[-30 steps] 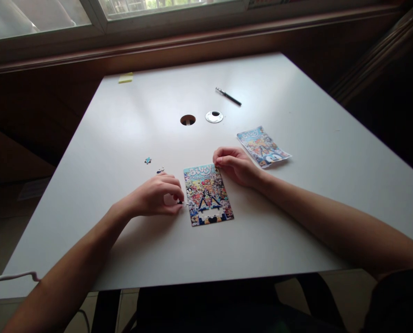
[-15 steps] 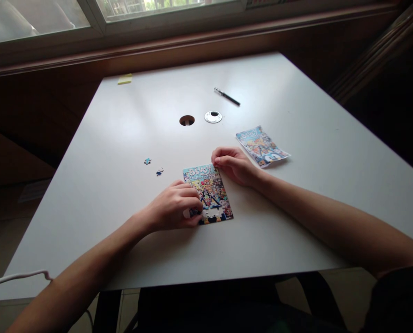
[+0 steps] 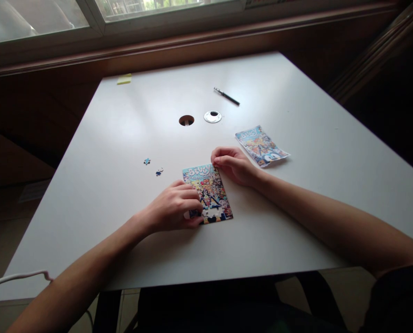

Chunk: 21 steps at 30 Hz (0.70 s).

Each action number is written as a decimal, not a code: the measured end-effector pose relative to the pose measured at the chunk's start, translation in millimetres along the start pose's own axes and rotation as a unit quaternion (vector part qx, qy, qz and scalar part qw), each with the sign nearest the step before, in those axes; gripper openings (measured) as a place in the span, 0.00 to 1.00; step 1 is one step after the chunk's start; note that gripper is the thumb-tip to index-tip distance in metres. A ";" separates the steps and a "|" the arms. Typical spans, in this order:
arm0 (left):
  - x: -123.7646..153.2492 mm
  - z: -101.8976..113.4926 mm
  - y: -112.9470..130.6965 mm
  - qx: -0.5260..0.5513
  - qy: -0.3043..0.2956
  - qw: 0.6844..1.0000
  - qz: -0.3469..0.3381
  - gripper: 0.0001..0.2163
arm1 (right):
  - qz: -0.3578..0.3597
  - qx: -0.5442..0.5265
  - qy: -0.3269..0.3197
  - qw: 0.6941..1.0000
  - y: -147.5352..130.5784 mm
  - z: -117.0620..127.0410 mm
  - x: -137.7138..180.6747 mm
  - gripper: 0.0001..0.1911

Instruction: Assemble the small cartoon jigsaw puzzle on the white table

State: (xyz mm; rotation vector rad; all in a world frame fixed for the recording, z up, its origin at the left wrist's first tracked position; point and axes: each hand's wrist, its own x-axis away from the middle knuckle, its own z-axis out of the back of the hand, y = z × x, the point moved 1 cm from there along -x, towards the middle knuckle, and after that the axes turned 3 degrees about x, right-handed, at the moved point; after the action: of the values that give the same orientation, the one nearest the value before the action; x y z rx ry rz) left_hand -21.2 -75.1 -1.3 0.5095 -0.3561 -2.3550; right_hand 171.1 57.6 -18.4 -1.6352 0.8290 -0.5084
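A small, colourful jigsaw puzzle lies flat on the white table, with gaps near its bottom edge. My left hand rests on the puzzle's lower left part. Its fingers are pinched together on a small piece that they mostly hide. My right hand is curled, with fingertips pinching the puzzle's top right corner. Two loose puzzle pieces lie to the left of the puzzle, apart from both hands.
A printed picture card lies right of my right hand. Farther back are a round cable hole, its loose cap, a pen and a yellow sticky note. A white cable hangs off the near left edge.
My left hand moved right from the puzzle's left edge onto its lower left part, carrying a small piece. My right hand stayed at the top right corner.
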 end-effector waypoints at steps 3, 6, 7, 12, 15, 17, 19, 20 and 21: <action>-0.1 0.4 0.1 0.002 0.002 1.000 0.001 0.07 | 0.002 0.006 -0.001 1.000 0.5 0.8 0.1 0.03; -0.7 2.8 1.2 0.009 0.004 1.000 0.000 0.06 | 0.002 0.011 0.001 1.000 1.0 1.5 0.2 0.03; -0.9 4.1 1.7 0.012 0.006 1.000 -0.003 0.05 | 0.001 0.011 0.001 1.000 1.2 1.7 0.3 0.03; -1.9 9.8 3.9 0.030 0.005 0.999 -0.030 0.04 | 0.001 0.003 -0.003 1.000 1.8 1.8 0.0 0.02; -1.9 10.1 4.0 0.036 0.002 0.999 -0.032 0.05 | 0.000 0.005 -0.001 1.000 1.7 1.8 -0.2 0.02; -1.5 9.7 3.6 0.039 -0.001 0.999 -0.030 0.05 | 0.001 0.006 -0.001 1.000 1.7 1.6 -0.3 0.03; -1.0 9.4 3.3 0.043 -0.003 0.999 -0.031 0.05 | 0.005 0.005 -0.004 1.000 1.7 1.6 -0.3 0.03; -0.8 9.4 3.2 0.044 -0.003 0.998 -0.033 0.04 | 0.006 0.005 -0.006 1.000 1.8 1.6 -0.3 0.03; -0.7 9.6 3.3 0.044 -0.003 0.998 -0.033 0.04 | 0.007 0.006 -0.006 1.000 1.9 1.7 -0.3 0.03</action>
State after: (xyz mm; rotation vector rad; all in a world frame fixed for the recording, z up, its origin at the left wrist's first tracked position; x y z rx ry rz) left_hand -23.1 -76.0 8.6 0.5649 -0.4539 -2.4136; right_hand 171.7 58.9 -20.6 -1.6196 0.8262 -0.4922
